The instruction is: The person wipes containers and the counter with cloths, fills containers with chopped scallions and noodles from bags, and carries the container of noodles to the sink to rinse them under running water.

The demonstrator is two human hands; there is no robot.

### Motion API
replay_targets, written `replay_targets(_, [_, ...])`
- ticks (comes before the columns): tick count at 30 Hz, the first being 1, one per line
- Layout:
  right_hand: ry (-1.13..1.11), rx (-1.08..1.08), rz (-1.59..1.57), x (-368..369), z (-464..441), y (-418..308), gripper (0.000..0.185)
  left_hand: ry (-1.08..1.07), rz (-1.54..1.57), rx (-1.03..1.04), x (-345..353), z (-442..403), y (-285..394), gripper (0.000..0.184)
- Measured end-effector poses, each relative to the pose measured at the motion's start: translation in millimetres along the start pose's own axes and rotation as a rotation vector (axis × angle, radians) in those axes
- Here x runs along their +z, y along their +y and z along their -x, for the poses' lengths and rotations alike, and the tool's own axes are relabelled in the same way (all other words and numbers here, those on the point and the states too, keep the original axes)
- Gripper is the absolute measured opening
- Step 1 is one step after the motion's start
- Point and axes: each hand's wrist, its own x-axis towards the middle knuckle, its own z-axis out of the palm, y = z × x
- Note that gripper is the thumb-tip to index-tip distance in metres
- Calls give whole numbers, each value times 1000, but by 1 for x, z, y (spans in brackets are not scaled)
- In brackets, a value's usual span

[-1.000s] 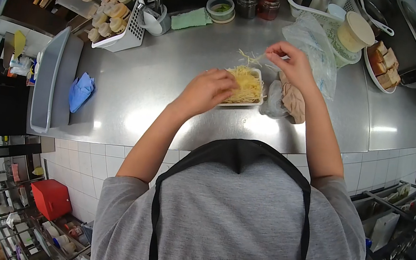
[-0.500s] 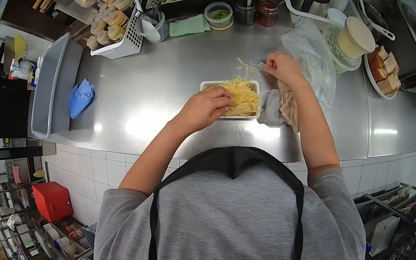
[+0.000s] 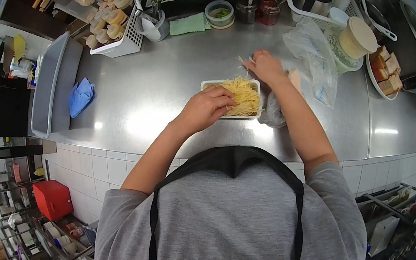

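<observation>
The white tray (image 3: 205,84) sits on the shiny desk (image 3: 167,76), in front of the person. Its long side runs left to right. It is full of thin yellow strips (image 3: 244,98), piled up most on the right part.

The left hand (image 3: 204,109) is at the near left part of the tray. Its fingers are bent and close to each other, and their tips rest on the yellow strips. I cannot tell if they pinch any, because the hand hides that spot.

The right hand (image 3: 269,68) is on the far side of the tray, a bit to the right. A few loose strips (image 3: 245,64) are just left of its fingers, between that hand and the far edge of the tray. So the right hand is much nearer to the loose strips, and the left hand is nearer to the tray. The right fingers curl down and look bunched up, but I cannot tell if they pinch a strip.

A gray bag (image 3: 272,113) lies just right of the tray. A tan thing (image 3: 294,78) is partly hidden by the right arm. Past it, farther back, lies a clear plastic bag (image 3: 314,57).
</observation>
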Motion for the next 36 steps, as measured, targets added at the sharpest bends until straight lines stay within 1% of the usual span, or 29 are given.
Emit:
replay_targets(2, [31,-13,15,8,-1,-5,34,-24,-12,2,-2,1,0,17])
replay_targets(4, [-28,-81,85,17,-10,-4,40,-42,-23,6,-4,0,-1,18])
replay_targets(5, [-31,-84,88,21,-13,-1,40,-36,47,5,-5,1,-1,23])
replay_targets(6, [17,-132,122,23,-14,5,35,-30,117,3,-7,2,-1,28])
replay_targets(7, [64,-179,154,24,-13,12,31,-28,120,-3,-9,4,0,28])
replay_targets(8, [59,-184,154,23,-12,22,31,12,160,1,-13,5,2,32])
replay_targets(9, [63,-228,-55,17,-11,33,25,51,199,8,-17,7,2,37])
replay_targets(10, [66,-270,-263,-1,-6,28,18,56,200,5,-19,10,-2,37])
replay_targets(11, [81,-276,-400,-18,6,25,13,97,293,-42,-21,13,-8,38])
replay_targets(12, [75,-275,-398,-41,23,13,13,134,388,-90,-21,16,-11,39])
replay_targets(13, [8,-287,-526,-60,38,1,13,203,458,-125,-19,17,-13,38])
replay_targets(14, [-56,-299,-652,-70,48,-8,14,204,460,-125,-16,17,-15,38])
replay_targets(15, [-57,-299,-651,-71,56,-15,14,212,518,-163,-14,17,-18,36])
replay_targets(17, [11,-614,-580,-71,68,-28,13,218,576,-197,-8,17,-22,35])
replay_targets(18, [14,-615,-578,-69,72,-34,13,222,567,-210,-6,16,-22,34])
replay_targets(20, [-1,-669,-433,-60,79,-42,11,227,559,-220,-5,15,-21,33])
replay_targets(21, [-11,-684,-443,-56,81,-44,11,281,449,-213,-7,14,-19,29])
replay_targets(22, [-9,-687,-440,-55,84,-44,11,335,338,-206,-8,14,-17,25])
replay_targets(23, [-35,-676,-457,-57,88,-46,12,339,336,-205,-10,15,-19,25])
replay_targets(25, [-60,-665,-472,-62,88,-45,12,191,234,-190,-13,19,-23,17])
replay_targets(27, [36,-628,-796,-71,79,-31,12,178,245,-175,-11,19,-21,16])
replay_targets(28, [38,-626,-796,-69,68,-20,12,162,256,-160,-9,19,-20,14])
replay_targets(30, [149,-318,-836,-55,38,11,12,169,252,-154,-9,17,-18,15])
replay_targets(31, [156,-314,-834,-47,26,21,12,182,245,-150,-10,16,-18,15])
replay_targets(33, [129,-284,-466,-29,6,36,11,183,246,-153,-7,14,-19,15])
replay_targets(34, [132,-283,-466,-21,-1,36,11,185,247,-162,-6,14,-20,15])
replay_targets(36, [127,-332,-216,-7,-13,29,16,180,243,-165,-6,14,-20,15])
